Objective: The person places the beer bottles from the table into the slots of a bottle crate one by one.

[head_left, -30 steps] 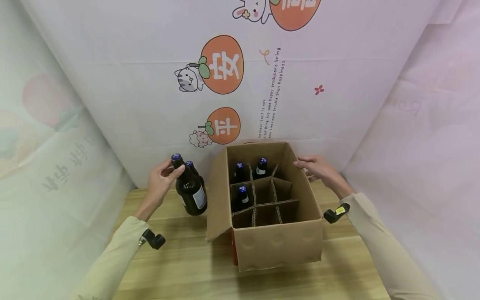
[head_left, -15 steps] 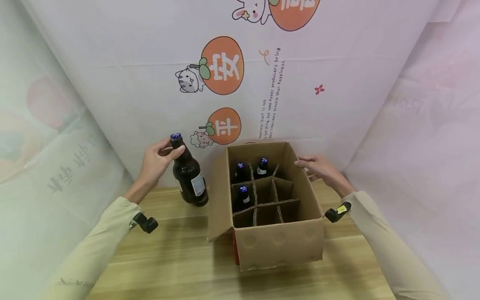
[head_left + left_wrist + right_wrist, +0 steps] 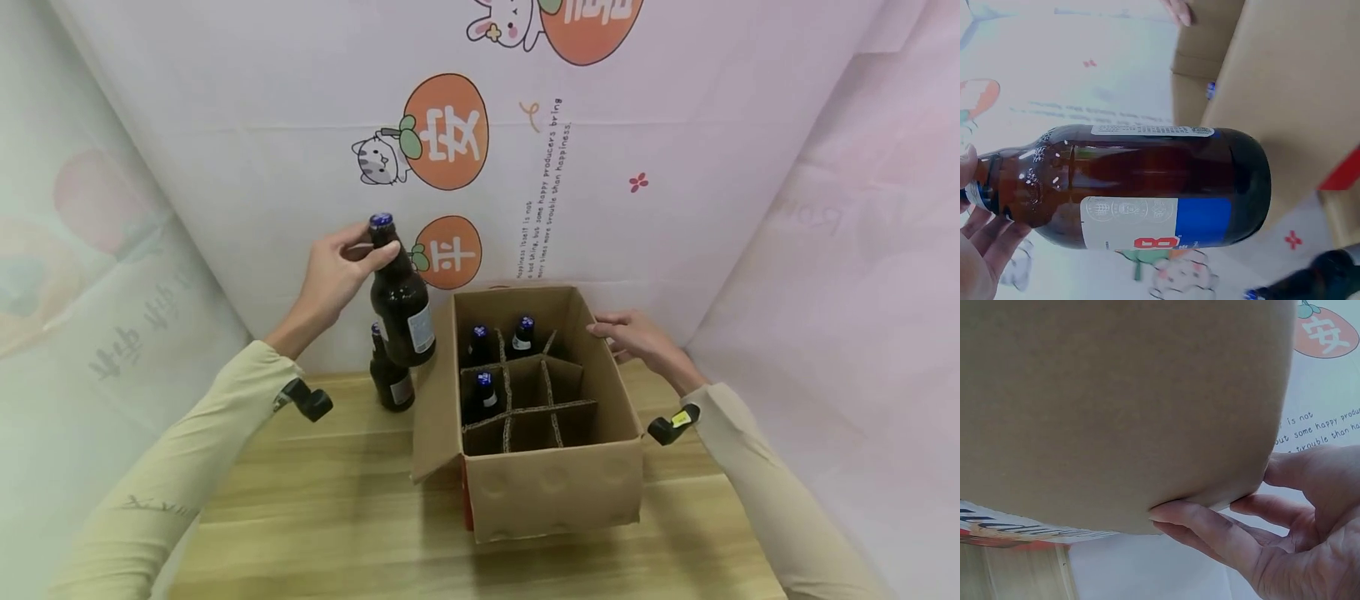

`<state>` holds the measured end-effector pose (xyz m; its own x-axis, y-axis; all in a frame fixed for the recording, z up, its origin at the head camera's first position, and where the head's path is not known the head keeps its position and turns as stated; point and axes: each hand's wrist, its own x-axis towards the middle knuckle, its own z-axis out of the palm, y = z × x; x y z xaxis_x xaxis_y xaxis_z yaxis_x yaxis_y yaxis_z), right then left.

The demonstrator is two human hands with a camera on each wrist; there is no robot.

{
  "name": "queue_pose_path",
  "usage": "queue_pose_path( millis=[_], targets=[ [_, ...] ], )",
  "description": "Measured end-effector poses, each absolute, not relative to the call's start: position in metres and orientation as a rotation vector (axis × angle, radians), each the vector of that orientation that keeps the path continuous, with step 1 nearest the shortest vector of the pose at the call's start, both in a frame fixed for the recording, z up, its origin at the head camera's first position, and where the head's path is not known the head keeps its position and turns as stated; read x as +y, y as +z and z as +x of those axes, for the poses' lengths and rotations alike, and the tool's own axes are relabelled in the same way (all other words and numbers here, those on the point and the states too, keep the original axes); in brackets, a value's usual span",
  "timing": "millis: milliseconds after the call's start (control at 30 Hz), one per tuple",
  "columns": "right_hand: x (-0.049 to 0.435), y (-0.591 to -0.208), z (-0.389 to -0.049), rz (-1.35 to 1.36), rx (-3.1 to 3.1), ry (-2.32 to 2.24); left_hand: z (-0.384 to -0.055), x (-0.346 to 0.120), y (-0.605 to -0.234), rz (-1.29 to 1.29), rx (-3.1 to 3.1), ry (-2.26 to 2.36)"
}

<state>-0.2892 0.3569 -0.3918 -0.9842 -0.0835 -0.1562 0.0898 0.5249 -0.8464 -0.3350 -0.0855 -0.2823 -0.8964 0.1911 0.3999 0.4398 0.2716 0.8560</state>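
Fingers of the left hand grip a lifted beer bottle while the right hand pinches the divided carton, three bottles inside, another bottle outside, left.

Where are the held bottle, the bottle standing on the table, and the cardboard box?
Held bottle (image 3: 402,302): head view, on its body.
Standing bottle (image 3: 389,379): head view, on its body.
Cardboard box (image 3: 558,493): head view, on its near flap.
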Motion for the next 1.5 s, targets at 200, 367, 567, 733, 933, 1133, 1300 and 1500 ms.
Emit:
queue_pose_path(
  millis=[200, 367, 567, 733, 933, 1133, 1300, 1500],
  targets=[
    [0.361, -0.388, -0.289, -0.015, 2.558, -1.464, -0.335, -0.059, -0.262, -0.661, -2.242, -1.728],
    [0.366, -0.386, -0.292, 0.011, 2.450, -1.528, -0.333, -0.037, -0.255, -0.774, -2.219, -1.762],
    [0.369, -0.382, -0.301, 0.064, 2.321, -1.574, -0.333, -0.014, -0.256, -0.901, -2.230, -1.761],
    [0.368, -0.377, -0.302, 0.082, 2.310, -1.569, -0.334, 0.003, -0.254, -0.948, -2.195, -1.777],
    [0.366, -0.380, -0.299, 0.077, 2.325, -1.585, -0.331, 0.021, -0.259, -0.958, -2.168, -1.777],
    [0.369, -0.383, -0.295, 0.076, 2.335, -1.595, -0.329, 0.043, -0.271, -0.953, -2.258, -1.758],
    [0.370, -0.382, -0.294, 0.060, 2.367, -1.572, -0.331, 0.060, -0.284, -0.973, -2.357, -1.824],
    [0.367, -0.386, -0.299, 0.051, 2.376, -1.555, -0.336, 0.073, -0.308, -0.971, -2.514, -1.771]
  ],
)
